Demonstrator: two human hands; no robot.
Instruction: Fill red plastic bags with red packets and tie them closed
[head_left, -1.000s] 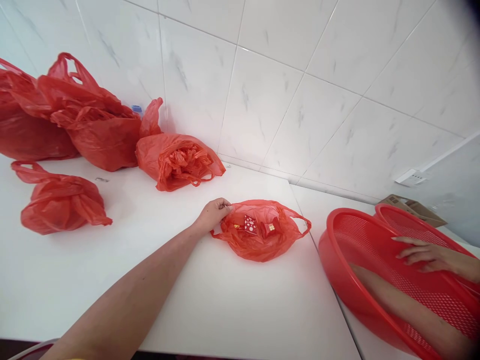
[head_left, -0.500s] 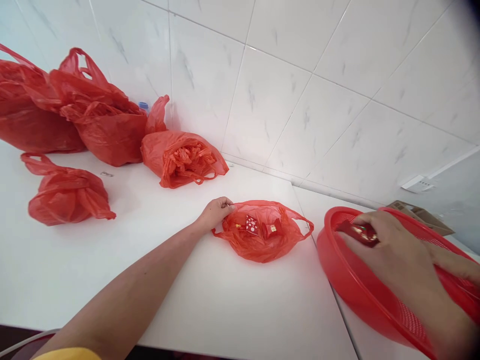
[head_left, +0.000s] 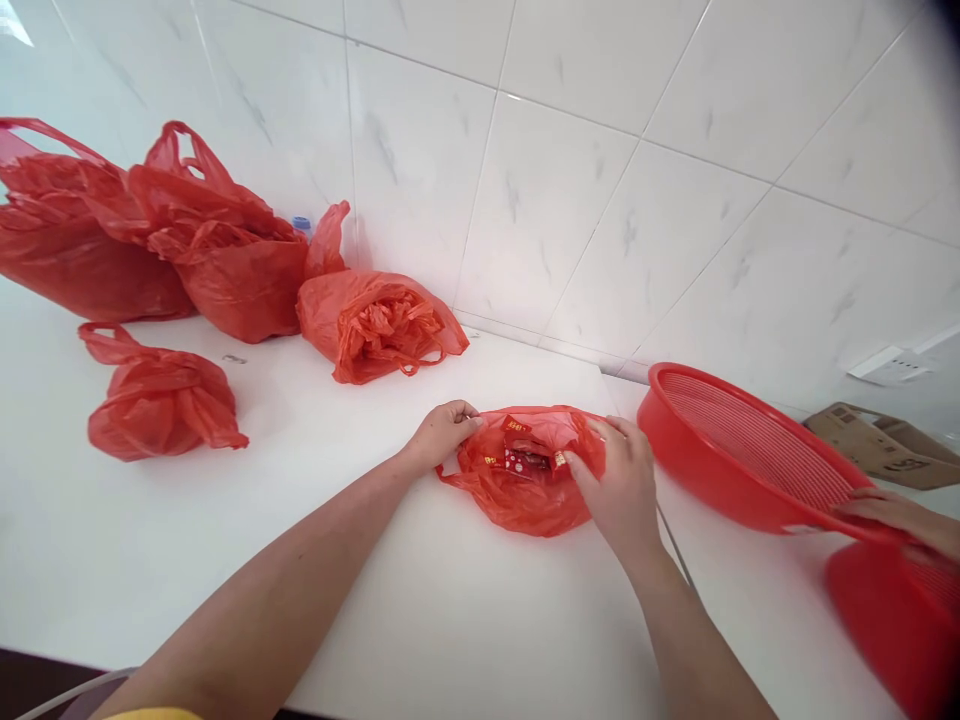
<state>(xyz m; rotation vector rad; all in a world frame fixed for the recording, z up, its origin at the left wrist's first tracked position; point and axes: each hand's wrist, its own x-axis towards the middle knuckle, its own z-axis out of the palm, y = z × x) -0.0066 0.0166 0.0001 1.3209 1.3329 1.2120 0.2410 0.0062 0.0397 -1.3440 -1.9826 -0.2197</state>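
Along the wall at left, plump red bags (head_left: 232, 275) stand near a knotted bag (head_left: 161, 410) on a white tabletop (head_left: 375, 580). At center, the left hand (head_left: 444, 435) pinches the near-left rim of an open red bag (head_left: 532, 512), which lies between the two hands, touching both. Small wrapped packets (head_left: 517, 462) sit inside its mouth, more of them than a moment ago. The right hand (head_left: 630, 480), over the basket half a second earlier with a shiny wrapper, is now at the bag's right side, partly curled, its thumb reaching in beside a gold-printed packet; whether it grips anything cannot be told. The change suggests the wrapper has gone into the bag. Farther right, a red basket (head_left: 697, 470) has shifted, another person's hand (head_left: 900, 515) at its rim, with a cardboard box (head_left: 877, 450) beyond.
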